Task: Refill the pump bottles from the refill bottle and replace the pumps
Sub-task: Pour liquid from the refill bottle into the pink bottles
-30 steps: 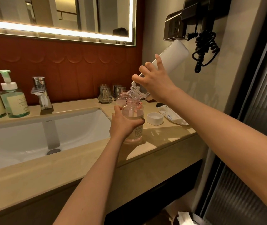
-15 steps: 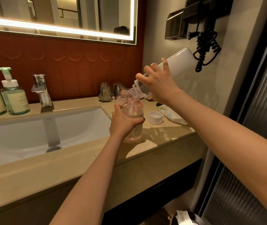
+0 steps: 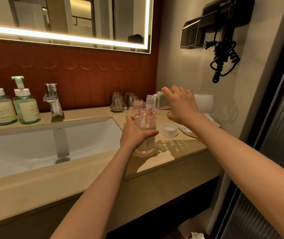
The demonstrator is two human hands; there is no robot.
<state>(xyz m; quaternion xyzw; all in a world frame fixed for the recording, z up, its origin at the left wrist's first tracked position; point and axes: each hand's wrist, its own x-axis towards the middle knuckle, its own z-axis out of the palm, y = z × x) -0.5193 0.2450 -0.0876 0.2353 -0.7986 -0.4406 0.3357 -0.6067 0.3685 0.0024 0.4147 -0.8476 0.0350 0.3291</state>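
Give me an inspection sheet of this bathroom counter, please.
Surface: beige counter with sunken sink.
Job's things: front pink bottle, pump off; second pink bottle behind; refill bottle tipped, neck by the front mouth.
Clutter: white cap, glasses, two green pump bottles.
Grips: left hand holds front pink bottle; right hand holds refill bottle.
Cables: coiled cord on wall.
Surroundings: lit mirror, faucet.

Pink bottle (image 3: pixel 145 130) — white cap (image 3: pixel 168 129)
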